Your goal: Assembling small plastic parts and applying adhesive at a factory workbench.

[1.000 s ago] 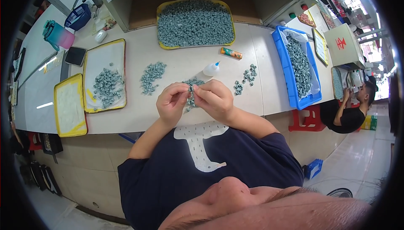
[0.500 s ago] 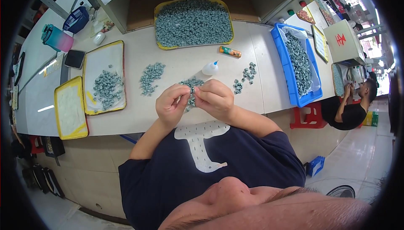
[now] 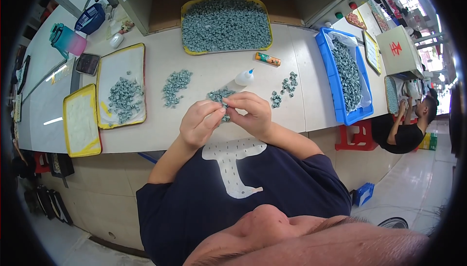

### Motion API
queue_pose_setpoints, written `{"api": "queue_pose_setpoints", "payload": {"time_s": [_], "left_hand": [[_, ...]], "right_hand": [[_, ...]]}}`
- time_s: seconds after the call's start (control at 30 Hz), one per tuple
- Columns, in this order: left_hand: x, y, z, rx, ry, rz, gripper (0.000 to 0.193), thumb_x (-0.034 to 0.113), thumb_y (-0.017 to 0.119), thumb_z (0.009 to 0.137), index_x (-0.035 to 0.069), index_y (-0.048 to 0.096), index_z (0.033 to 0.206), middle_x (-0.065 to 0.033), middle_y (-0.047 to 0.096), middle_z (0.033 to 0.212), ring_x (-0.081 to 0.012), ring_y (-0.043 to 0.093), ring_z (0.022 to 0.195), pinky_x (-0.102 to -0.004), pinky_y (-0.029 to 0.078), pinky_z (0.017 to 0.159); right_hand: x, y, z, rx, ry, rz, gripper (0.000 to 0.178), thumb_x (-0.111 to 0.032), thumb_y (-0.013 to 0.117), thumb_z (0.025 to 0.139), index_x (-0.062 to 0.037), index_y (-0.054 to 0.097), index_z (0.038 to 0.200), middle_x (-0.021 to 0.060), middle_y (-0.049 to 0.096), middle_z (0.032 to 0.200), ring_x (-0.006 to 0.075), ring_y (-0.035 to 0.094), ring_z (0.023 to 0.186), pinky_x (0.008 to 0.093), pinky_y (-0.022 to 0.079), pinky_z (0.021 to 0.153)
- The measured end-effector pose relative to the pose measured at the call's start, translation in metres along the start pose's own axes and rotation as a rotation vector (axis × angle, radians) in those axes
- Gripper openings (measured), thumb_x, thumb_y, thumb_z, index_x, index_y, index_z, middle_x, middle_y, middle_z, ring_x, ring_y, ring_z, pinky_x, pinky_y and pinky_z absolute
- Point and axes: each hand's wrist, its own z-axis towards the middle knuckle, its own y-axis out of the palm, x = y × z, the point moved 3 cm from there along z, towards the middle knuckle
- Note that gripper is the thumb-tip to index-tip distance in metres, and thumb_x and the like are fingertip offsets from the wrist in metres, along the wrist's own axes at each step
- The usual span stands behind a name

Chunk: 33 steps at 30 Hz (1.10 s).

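My left hand [image 3: 200,121] and my right hand [image 3: 250,113] meet at the fingertips above the near part of the table. Both are closed in a pinch around a small grey-green piece [image 3: 224,105], mostly hidden by the fingers. Directly beyond them lies a small pile of grey-green pieces [image 3: 220,94], partly covered by the hands. A white squeeze bottle [image 3: 244,78] with a blue tip stands just past my right hand. Another loose pile [image 3: 175,87] is on the left, and a few scattered pieces [image 3: 290,85] lie to the right.
A yellow-rimmed tray full of pieces [image 3: 226,25] sits at the back. Left are a tray with a paper liner [image 3: 109,64], a yellow tray [image 3: 80,120], and a phone [image 3: 87,64]. A blue bin [image 3: 335,86] and an orange-green tube [image 3: 268,59] are on the right.
The fingers have shifted slightly around the small piece, and my left fingers look more extended. The whole view has moved a little; the phone screen looks different.
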Motion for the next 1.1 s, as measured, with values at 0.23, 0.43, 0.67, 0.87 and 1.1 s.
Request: {"api": "queue_pose_setpoints", "payload": {"time_s": [0.23,0.43,0.67,0.87,1.1], "left_hand": [[0.002,-0.006,0.000,-0.011,-0.001,0.034,0.037,-0.012,0.068,0.061,-0.006,0.062,0.096,-0.0159,0.061,0.093,-0.0285,0.063,0.077,-0.0338,0.054,0.065],[-0.002,-0.007,-0.001,-0.037,-0.114,0.036,0.026,-0.010,0.070,0.068,-0.005,0.063,0.093,-0.0152,0.064,0.091,-0.0291,0.064,0.078,-0.0338,0.054,0.067],[-0.016,-0.024,-0.013,0.026,-0.406,-0.092,0.019,-0.009,0.068,0.075,-0.003,0.063,0.092,-0.0136,0.063,0.091,-0.0235,0.064,0.078,-0.0295,0.052,0.067],[-0.023,-0.045,-0.033,0.192,-0.903,-0.571,0.011,-0.004,0.065,0.082,-0.002,0.063,0.092,-0.0094,0.063,0.089,-0.0150,0.063,0.078,-0.0260,0.052,0.067],[-0.018,-0.066,-0.032,0.081,-0.823,-0.486,0.010,-0.001,0.065,0.085,-0.001,0.064,0.095,-0.0064,0.062,0.092,-0.0101,0.057,0.079,-0.0209,0.046,0.066]], "right_hand": [[-0.005,0.004,0.001,0.004,-0.011,-0.002,0.027,0.009,0.073,0.066,-0.0018,0.070,0.090,0.0100,0.069,0.088,0.0175,0.067,0.075,0.0251,0.054,0.064],[-0.003,0.013,0.000,0.034,0.001,-0.054,0.026,0.011,0.071,0.067,-0.0002,0.070,0.090,0.0098,0.067,0.083,0.0162,0.066,0.071,0.0250,0.052,0.061],[-0.013,0.032,0.010,-0.049,0.161,0.005,0.025,0.011,0.069,0.070,0.0018,0.068,0.093,0.0096,0.065,0.082,0.0162,0.062,0.068,0.0252,0.050,0.059],[-0.031,0.052,0.016,-0.003,0.083,-0.067,0.025,0.010,0.068,0.071,0.0024,0.068,0.094,0.0100,0.064,0.081,0.0167,0.061,0.067,0.0253,0.050,0.058],[-0.042,0.071,0.014,-0.025,0.002,-0.147,0.025,0.008,0.070,0.072,0.0028,0.067,0.096,0.0093,0.062,0.081,0.0154,0.061,0.065,0.0253,0.052,0.057]]}}
